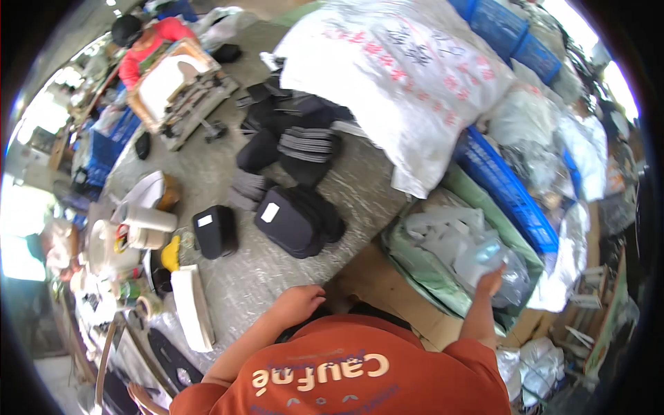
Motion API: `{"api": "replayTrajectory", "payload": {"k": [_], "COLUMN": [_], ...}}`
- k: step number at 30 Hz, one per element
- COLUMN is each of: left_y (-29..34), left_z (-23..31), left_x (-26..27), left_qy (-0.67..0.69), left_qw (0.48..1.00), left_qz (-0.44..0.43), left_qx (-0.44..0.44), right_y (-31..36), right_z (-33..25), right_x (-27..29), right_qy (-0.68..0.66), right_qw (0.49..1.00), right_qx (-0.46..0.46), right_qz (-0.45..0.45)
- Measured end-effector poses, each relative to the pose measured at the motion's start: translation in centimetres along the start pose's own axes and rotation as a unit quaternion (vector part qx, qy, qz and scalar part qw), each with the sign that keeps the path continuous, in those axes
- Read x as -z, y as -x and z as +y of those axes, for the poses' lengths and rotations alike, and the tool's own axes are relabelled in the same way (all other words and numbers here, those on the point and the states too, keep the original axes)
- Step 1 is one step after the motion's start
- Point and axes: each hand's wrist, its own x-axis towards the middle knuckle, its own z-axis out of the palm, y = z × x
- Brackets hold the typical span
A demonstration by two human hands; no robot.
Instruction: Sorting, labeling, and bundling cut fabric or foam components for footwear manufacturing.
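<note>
My right hand (491, 281) reaches into a green-lined bin (408, 259) at the right, its fingers closed on a clear plastic bag (513, 280). Other crumpled clear bags (443, 228) lie in that bin. My left hand (301, 304) rests at the table's near edge with curled fingers, and nothing shows in them. Beyond it on the grey table (277, 277) sits a stack of rounded black padded pieces (294, 225) with a white label on top. A smaller black stack (215, 232), also labelled, stands to its left. Behind them lie loose black pieces with grey stripes (306, 145).
A big white woven sack (394, 76) covers the table's far right. Blue crates (508, 187) stand past the bin. Containers and tape rolls (149, 304) crowd the left edge beside a long white box (192, 308). A person (166, 34) works at a framed device (176, 90), far left.
</note>
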Motion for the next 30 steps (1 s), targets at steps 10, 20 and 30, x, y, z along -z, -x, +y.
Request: {"api": "replayTrajectory", "payload": {"k": [10, 20, 30], "left_y": [-3.2, -9.9, -4.6], "left_z": [-7.7, -4.8, -8.3], "left_x": [10.3, 22.6, 23.3], "left_qy": [0.142, -0.431, -0.165], "left_qw": [0.792, 0.887, 0.928], "left_qz": [0.549, -0.02, 0.32], "left_qx": [0.224, 0.163, 0.094], "right_y": [-7.5, -12.8, -16.5], "right_z": [-7.2, -13.1, -31.2], "right_x": [5.4, 10.2, 21.0], "right_qy": [0.011, -0.109, -0.621], "right_qw": [0.831, 0.957, 0.759], "right_qx": [-0.387, -0.224, -0.079], "right_qz": [-0.399, -0.148, -0.177]}}
